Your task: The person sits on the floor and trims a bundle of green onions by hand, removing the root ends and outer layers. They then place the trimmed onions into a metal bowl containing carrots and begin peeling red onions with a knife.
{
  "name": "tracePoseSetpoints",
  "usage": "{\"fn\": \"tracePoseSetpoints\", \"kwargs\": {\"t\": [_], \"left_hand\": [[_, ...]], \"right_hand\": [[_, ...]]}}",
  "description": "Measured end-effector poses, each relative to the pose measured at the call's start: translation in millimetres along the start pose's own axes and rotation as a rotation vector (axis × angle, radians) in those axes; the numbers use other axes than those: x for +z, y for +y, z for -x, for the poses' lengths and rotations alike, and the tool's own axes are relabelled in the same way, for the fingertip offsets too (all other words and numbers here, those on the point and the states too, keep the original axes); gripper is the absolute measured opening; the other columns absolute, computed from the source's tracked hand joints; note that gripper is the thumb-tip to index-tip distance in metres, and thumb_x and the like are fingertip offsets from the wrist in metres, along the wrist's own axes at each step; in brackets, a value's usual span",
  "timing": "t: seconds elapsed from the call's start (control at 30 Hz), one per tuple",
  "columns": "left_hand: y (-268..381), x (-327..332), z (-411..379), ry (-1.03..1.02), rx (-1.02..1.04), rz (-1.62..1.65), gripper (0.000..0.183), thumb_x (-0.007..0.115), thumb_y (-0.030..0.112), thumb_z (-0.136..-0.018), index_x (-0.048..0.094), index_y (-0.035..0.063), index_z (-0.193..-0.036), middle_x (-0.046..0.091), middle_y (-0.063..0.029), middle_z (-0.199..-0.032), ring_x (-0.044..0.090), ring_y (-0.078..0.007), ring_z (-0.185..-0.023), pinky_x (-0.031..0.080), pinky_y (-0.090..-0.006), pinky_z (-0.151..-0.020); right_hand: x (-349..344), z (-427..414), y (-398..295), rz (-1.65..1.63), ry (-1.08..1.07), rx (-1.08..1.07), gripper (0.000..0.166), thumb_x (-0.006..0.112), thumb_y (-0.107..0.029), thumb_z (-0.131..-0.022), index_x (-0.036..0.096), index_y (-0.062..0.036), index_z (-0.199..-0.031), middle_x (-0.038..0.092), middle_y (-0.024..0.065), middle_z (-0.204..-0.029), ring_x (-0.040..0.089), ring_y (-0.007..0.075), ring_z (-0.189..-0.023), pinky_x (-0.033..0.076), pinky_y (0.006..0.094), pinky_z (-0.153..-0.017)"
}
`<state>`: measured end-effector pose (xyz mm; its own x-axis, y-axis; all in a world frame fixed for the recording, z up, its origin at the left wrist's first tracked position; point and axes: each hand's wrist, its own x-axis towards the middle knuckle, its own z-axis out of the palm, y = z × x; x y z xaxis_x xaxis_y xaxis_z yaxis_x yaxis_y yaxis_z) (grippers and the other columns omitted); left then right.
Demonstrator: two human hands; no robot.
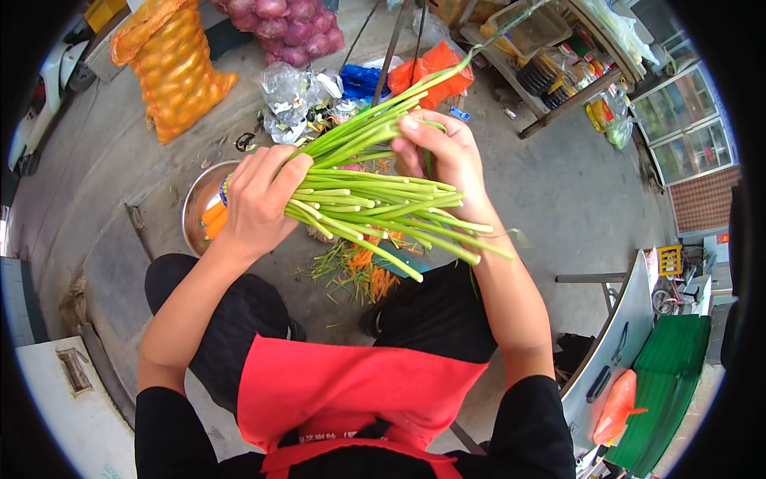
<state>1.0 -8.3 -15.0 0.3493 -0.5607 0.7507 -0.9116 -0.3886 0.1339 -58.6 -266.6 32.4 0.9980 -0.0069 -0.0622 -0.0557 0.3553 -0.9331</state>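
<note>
A bundle of long green stalks, which look like garlic scapes (383, 197), is gripped in my left hand (260, 197), their pale cut ends pointing right. My right hand (446, 155) pinches a thin green strand or stalk tip between thumb and fingers at the bundle's upper right. Behind my left hand, a metal basin (194, 206) on the floor holds orange carrots (214, 220). Below the bundle, carrot peelings and green trimmings (353, 269) lie on the floor between my knees, partly hidden by the stalks.
An orange mesh sack (173, 72) and a mesh sack of red onions (293, 30) stand ahead, near plastic bags and scraps (293, 99). A wooden shelf (574, 99) with bottles is at the upper right. A metal table (616, 335) stands at the right.
</note>
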Motion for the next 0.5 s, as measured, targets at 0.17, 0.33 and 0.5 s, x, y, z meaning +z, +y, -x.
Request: {"fn": "tracePoseSetpoints", "kwargs": {"t": [0.17, 0.33, 0.5], "left_hand": [[-9.1, -8.5, -0.8, 0.069, 0.025, -0.067, 0.040, 0.081, 0.013, -0.069, 0.063, 0.0038, -0.104, 0.065, -0.0133, -0.099, 0.065, -0.0319, -0.081, 0.049, -0.0414, -0.067], [-11.0, -9.2, 3.1, 0.037, 0.037, -0.102, 0.039, 0.081, 0.013, -0.070, 0.064, 0.0046, -0.104, 0.065, -0.0133, -0.100, 0.065, -0.0318, -0.082, 0.049, -0.0409, -0.067], [-9.6, -10.1, 6.8, -0.082, 0.096, -0.122, 0.041, 0.079, 0.013, -0.070, 0.063, 0.0035, -0.106, 0.066, -0.0166, -0.102, 0.065, -0.0343, -0.084, 0.050, -0.0427, -0.071]], "right_hand": [[-5.3, 7.4, -11.7, -0.087, -0.260, 0.048, 0.038, 0.063, -0.031, -0.103, 0.070, 0.0054, -0.108, 0.074, 0.0113, -0.089, 0.063, 0.0067, -0.066, 0.039, 0.0199, -0.046], [-3.6, 10.5, -11.6, 0.163, -0.078, 0.090, 0.032, 0.067, -0.032, -0.101, 0.070, -0.0003, -0.100, 0.065, 0.0012, -0.077, 0.051, 0.0054, -0.062, 0.040, 0.0226, -0.053], [-26.1, 0.2, -18.3, 0.583, -0.293, 0.045, 0.017, 0.066, -0.013, -0.092, 0.067, 0.0000, -0.081, 0.060, -0.0008, -0.070, 0.052, 0.0076, -0.063, 0.043, 0.0270, -0.057]]}}
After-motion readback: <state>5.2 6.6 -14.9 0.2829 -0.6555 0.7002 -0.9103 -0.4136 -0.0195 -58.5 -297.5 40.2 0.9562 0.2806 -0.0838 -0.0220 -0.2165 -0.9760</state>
